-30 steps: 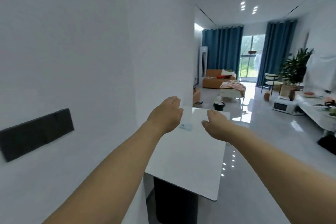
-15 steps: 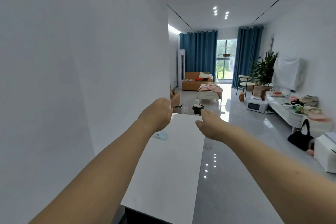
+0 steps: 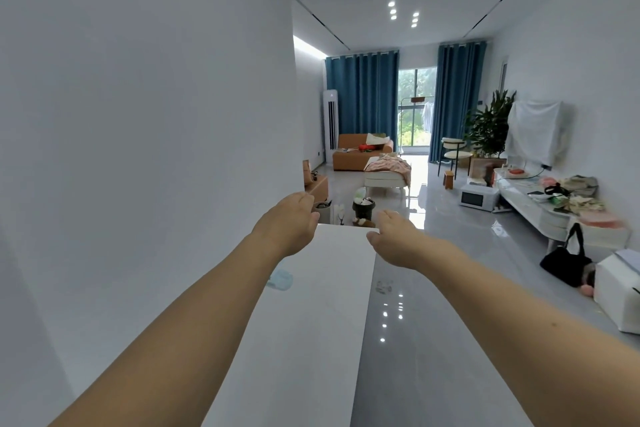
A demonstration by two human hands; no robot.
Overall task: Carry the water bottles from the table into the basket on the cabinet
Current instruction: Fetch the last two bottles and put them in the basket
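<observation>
Both my arms stretch forward over a long white tabletop point(image 3: 322, 322) that runs along the left wall. My left hand point(image 3: 289, 224) hovers near the top's far end, fingers loosely curled, holding nothing. My right hand point(image 3: 394, 237) is level with it over the top's right edge, fingers apart and empty. A small pale blue object point(image 3: 281, 279) lies on the white top under my left forearm; I cannot tell what it is. No water bottle and no basket show in this view.
A white wall point(image 3: 156, 149) fills the left side. Glossy grey floor point(image 3: 433, 322) opens to the right. A black bag point(image 3: 568, 262) and a white box point(image 3: 620, 295) sit at right; a low white cabinet point(image 3: 540, 211) holds clutter. A dark bucket point(image 3: 363, 208) stands beyond the top.
My view has swung right and advanced along the white top; the dark wall panel left the frame and more of the living room shows. Both hands stay outstretched and empty.
</observation>
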